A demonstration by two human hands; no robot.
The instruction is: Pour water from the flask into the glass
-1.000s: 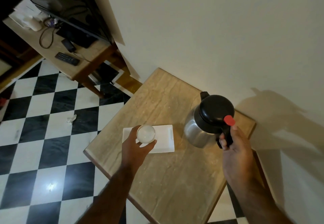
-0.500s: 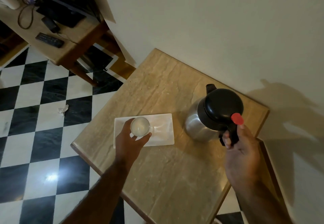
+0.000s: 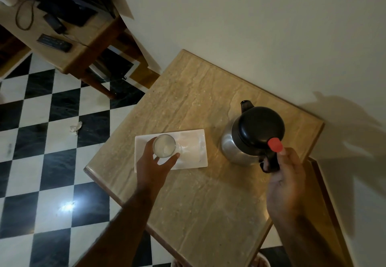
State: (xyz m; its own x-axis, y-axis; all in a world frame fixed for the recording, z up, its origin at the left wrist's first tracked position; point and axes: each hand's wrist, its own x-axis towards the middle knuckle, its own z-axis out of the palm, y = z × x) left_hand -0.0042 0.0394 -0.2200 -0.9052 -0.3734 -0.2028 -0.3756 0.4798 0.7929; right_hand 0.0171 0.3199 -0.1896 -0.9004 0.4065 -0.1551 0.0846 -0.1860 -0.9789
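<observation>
A steel flask (image 3: 236, 147) with a black lid, a red lever and a black handle stands upright on the right of the beige table (image 3: 204, 200). My right hand (image 3: 286, 179) grips its handle, thumb beside the red lever. A clear glass (image 3: 164, 146) stands on the left part of a white rectangular tray (image 3: 194, 152) near the table's left edge. My left hand (image 3: 154, 166) wraps around the glass from the near side. The flask's spout points away from me, toward the wall.
A white wall runs close behind the table. Black and white checkered floor lies to the left, with a scrap of paper (image 3: 75, 128) on it. A second wooden desk (image 3: 69, 58) with a remote, cables and dark devices stands at the upper left.
The view has shifted slightly, so the table sits lower and to the right in frame. Both hands keep their holds on the glass and the flask handle; neither object has visibly moved.
</observation>
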